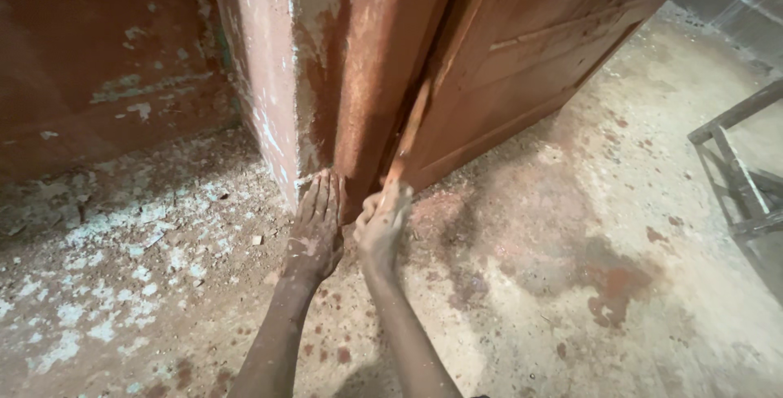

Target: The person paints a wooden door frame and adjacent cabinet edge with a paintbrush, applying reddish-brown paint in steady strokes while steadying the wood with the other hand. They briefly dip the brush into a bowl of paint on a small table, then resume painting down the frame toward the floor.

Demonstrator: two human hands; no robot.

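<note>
Dusty concrete floor [571,284] lay under you; your left hand [314,231] pressed flat, released, on the rust-red door frame [359,80], your right hand [382,218] clenched a thin wooden-handled tool [408,133], scraping, needing firm upward strokes.

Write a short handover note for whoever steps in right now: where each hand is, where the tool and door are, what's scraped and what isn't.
Left hand: flat, fingers pressed against the foot of the reddish door frame post, holding nothing.
Right hand: closed on the lower end of a thin stick-like tool, which runs up the gap between post and wooden door.
Done, as it looks: paint flakes and reddish dust lie on the floor left of the post; bare patches show on the post.
Left: much reddish coating remains on the post and the wall.
A metal frame stands at the right.
</note>
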